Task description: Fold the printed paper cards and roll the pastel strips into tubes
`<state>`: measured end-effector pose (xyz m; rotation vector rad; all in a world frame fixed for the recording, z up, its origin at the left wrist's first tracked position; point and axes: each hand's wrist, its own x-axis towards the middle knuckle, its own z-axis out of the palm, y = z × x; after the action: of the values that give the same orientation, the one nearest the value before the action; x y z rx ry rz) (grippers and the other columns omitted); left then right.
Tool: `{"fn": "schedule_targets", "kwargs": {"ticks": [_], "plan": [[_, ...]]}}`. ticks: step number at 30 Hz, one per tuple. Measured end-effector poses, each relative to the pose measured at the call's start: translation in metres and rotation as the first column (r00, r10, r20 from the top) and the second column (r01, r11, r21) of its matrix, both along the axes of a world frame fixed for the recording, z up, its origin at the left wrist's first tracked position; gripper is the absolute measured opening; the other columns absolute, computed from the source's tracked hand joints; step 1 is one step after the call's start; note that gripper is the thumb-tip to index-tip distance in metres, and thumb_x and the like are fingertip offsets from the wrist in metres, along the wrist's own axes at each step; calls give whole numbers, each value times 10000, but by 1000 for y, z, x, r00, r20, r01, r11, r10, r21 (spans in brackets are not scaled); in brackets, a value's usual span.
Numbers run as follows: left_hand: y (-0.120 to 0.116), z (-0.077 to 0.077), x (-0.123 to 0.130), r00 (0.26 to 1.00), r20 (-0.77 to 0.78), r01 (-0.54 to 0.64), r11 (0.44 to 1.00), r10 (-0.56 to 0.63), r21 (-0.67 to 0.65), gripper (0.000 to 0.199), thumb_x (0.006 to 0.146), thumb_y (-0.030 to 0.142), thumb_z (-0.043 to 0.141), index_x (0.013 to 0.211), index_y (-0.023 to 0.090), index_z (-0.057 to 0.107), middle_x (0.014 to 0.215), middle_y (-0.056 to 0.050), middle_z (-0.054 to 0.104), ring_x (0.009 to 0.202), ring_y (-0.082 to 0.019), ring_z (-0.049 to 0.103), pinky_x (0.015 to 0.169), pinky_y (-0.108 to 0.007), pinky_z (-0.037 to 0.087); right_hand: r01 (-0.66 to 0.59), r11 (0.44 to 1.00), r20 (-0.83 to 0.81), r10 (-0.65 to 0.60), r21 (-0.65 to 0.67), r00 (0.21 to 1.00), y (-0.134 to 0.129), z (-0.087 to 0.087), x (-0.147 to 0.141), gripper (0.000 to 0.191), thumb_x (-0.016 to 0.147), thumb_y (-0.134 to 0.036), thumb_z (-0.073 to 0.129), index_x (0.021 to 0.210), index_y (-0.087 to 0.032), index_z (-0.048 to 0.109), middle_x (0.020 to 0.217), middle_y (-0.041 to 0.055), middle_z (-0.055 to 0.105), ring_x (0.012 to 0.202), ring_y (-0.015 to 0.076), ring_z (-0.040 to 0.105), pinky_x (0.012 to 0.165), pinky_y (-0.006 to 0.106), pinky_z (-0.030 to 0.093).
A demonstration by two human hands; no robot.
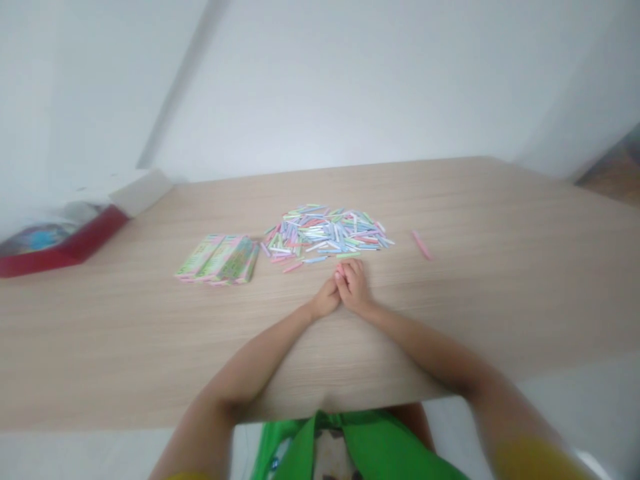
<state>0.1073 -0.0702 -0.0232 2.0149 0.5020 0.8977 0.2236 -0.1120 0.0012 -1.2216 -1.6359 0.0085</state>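
My left hand (327, 297) and my right hand (354, 285) meet on the table just in front of a loose pile of thin pastel sticks (330, 233). Fingers of both are curled closed and pressed together, the right partly over the left. A bit of pink shows between them, but what they hold is too small and blurred to name. The sticks are pink, blue, green, lilac and white; a few seem to have dark tips. A green stick (349, 255) lies just beyond my fingers. One larger pink stick (423, 245) rests apart on the right.
Several flat green-and-pink printed packs (220, 259) lie side by side left of the pile. A red-sided open box (85, 243) with things inside stands at the far left. The wood-grain table (450, 300) meets a white wall (375, 87) at the back.
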Motion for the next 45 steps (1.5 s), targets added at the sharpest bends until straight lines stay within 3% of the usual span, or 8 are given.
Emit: {"fn": "schedule_targets", "kwargs": {"ticks": [6,9,12,17,28,36,41,45], "plan": [[9,19,-19,939,-207,-237,952,276,195,295,946,269,379,1088,191,625,1018,-109,695,1013,-260,620,955,-463,467,155,987,-118,-158,-36,980,16,-13,8,273,995,-356,307,886,-225,519,894,111,580,914,268,533,864,445,443],[20,30,-38,693,-265,-514,717,671,471,270,860,160,447,1014,188,667,1051,-129,691,1127,-337,559,1007,-573,352,195,971,-205,-221,-142,953,27,-19,17,267,981,-374,295,914,-214,498,890,123,602,885,271,560,830,427,448],[37,38,-61,432,-246,-698,495,867,517,248,838,174,498,990,192,694,1087,-145,679,1143,-381,535,984,-614,316,259,918,-223,-332,-302,917,33,-19,24,243,958,-371,334,963,-205,511,899,124,639,830,263,578,761,383,436],[58,45,-90,325,-143,-782,350,935,515,258,824,228,561,1036,198,705,1357,-175,527,1233,-396,468,982,-553,351,307,847,-172,-412,-433,895,32,-12,27,129,856,-274,441,917,-221,542,769,38,605,711,217,540,661,310,355],[82,23,-104,299,-232,-749,379,926,544,204,782,228,542,842,190,733,1018,-151,711,1079,-383,591,931,-554,376,168,857,-115,-254,-488,960,33,-10,28,308,924,-363,396,648,-229,430,606,-13,478,629,163,438,590,290,220],[92,17,-127,288,-145,-919,316,947,238,286,790,214,458,854,142,727,724,-59,705,684,-208,622,649,-295,422,260,844,15,-287,-469,958,30,-8,27,377,967,-341,372,628,-219,483,580,11,494,628,178,429,604,302,210],[85,17,-113,425,-171,-805,458,889,378,249,779,220,500,828,171,740,808,-73,730,796,-234,652,756,-338,456,350,851,38,-365,-391,930,35,-13,28,301,939,-339,477,705,-212,616,787,56,643,839,217,500,705,296,303],[77,21,-99,512,-196,-711,541,836,449,227,766,212,534,855,183,741,910,-85,746,962,-257,652,914,-394,433,298,853,-19,-339,-429,941,36,-15,28,398,975,-468,438,721,-217,613,742,44,622,765,197,517,688,293,319]]}}
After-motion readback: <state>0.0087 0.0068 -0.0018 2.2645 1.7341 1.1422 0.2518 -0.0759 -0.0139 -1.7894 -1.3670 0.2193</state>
